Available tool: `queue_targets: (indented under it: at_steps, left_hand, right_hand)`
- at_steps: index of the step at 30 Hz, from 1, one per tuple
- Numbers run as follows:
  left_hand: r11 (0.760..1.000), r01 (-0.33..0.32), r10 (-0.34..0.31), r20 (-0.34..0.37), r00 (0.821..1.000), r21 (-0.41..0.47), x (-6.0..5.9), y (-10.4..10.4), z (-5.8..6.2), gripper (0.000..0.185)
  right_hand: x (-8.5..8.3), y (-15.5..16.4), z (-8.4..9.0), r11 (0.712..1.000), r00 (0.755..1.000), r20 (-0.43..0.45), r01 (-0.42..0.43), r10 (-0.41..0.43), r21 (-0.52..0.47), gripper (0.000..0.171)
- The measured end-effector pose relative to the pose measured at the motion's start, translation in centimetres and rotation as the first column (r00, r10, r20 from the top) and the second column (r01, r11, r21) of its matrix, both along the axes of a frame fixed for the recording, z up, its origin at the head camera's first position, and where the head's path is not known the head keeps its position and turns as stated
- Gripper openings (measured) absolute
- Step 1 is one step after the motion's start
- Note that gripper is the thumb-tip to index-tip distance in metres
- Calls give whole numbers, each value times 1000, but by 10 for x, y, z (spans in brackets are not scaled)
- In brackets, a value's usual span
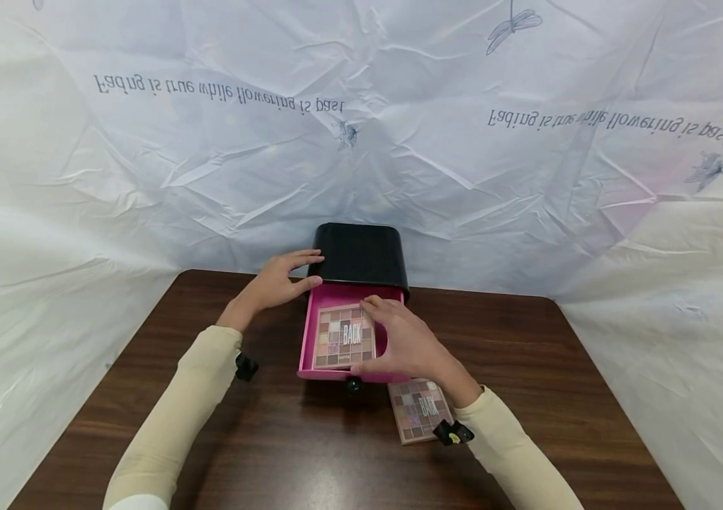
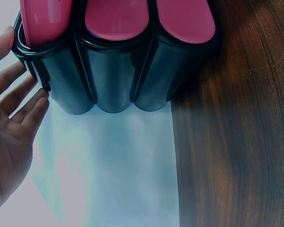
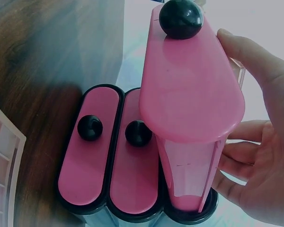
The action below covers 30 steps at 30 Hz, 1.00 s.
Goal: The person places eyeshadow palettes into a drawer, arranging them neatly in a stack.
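Note:
A black drawer unit (image 1: 361, 251) has its top pink drawer (image 1: 305, 354) pulled out toward me. In that drawer lies an eyeshadow palette (image 1: 336, 338), face up, with "BACK" printed on its lid. My right hand (image 1: 408, 340) grips the palette at its right side, thumb by the near edge and fingertips at the far corner. My left hand (image 1: 278, 282) rests against the unit's left side, fingers fairly straight, as the left wrist view also shows. Two lower drawers (image 3: 94, 161) are closed in the right wrist view.
A second similar palette (image 1: 415, 414) lies on the dark wooden table (image 1: 259, 439), beneath my right wrist. Behind the unit hangs a wrinkled white printed sheet (image 1: 240, 163), which also borders the table's sides. A round black knob (image 1: 353, 384) sticks out from the drawer front.

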<state>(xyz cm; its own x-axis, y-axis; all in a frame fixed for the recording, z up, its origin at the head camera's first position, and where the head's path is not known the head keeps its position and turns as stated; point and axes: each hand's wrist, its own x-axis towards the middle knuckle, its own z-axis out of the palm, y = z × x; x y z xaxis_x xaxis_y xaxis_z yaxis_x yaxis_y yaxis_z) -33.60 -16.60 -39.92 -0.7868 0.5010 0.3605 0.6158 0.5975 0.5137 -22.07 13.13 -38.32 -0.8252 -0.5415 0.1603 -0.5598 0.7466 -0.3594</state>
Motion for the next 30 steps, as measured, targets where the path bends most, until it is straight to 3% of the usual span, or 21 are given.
queue_targets:
  at_steps: [7, 13, 22, 30]
  left_hand:
    - [1000, 5, -5, 2, 1000, 10, 0, -1, 0, 58]
    - [1000, 7, -7, -5, 1000, 10, 0, 0, 0, 59]
    - [1000, 2, -2, -11, 1000, 13, 0, 0, -2, 59]
    - [1000, 0, 0, -5, 1000, 16, 0, 0, -2, 59]
  right_hand:
    - [4, 3, 0, 1000, 1000, -14, 1, -1, -8, 108]
    - [4, 15, 3, 990, 997, -71, -7, -3, -139, 93]
    - [10, 54, 0, 958, 987, -152, -96, 57, -269, 84]
    - [17, 92, -14, 947, 982, -188, -67, 7, -315, 83]
